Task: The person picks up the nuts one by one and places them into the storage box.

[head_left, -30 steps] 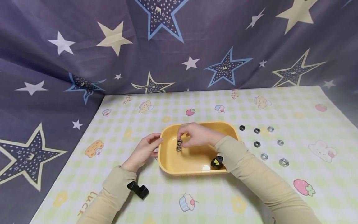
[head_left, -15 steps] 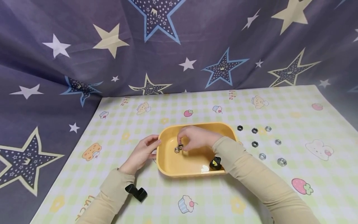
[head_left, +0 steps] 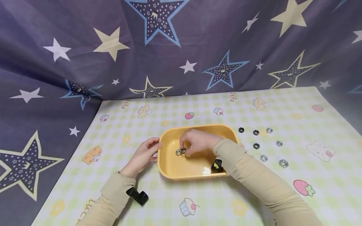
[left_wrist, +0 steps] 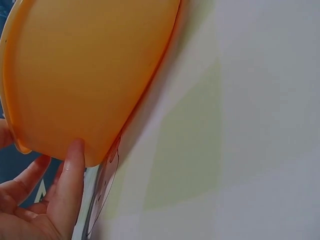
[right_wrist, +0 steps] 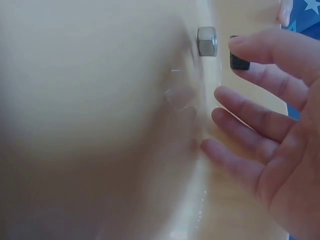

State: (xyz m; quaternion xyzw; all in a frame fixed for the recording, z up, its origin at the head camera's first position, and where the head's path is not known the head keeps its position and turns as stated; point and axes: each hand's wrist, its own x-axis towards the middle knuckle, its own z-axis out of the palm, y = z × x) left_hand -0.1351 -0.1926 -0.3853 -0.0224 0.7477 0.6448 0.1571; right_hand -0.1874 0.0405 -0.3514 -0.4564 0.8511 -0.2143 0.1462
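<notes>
A yellow rectangular tray (head_left: 195, 168) stands on the table. My right hand (head_left: 199, 140) is inside it, pinching a black hex nut (right_wrist: 240, 61) between thumb and index finger, low over the tray's floor. The other three fingers (right_wrist: 240, 127) are spread apart. Just left of that nut in the head view, a silver hex nut (head_left: 178, 152) sits in the tray. My left hand (head_left: 144, 155) is at the tray's left end, its extended fingers touching the outer wall; in the left wrist view one fingertip (left_wrist: 75, 150) lies against the yellow wall.
Right of the tray, several loose nuts lie on the checked tablecloth (head_left: 127, 113), among them a black nut (head_left: 256, 146) and a larger silver nut (head_left: 283, 163). A dark star-patterned curtain (head_left: 175, 56) hangs behind the table. Each wrist wears a black device (head_left: 137, 196).
My right hand has brought the black nut down beside the silver nut, from overlapping it to its right side. My left hand has kept its place at the tray. The head view has shifted slightly.
</notes>
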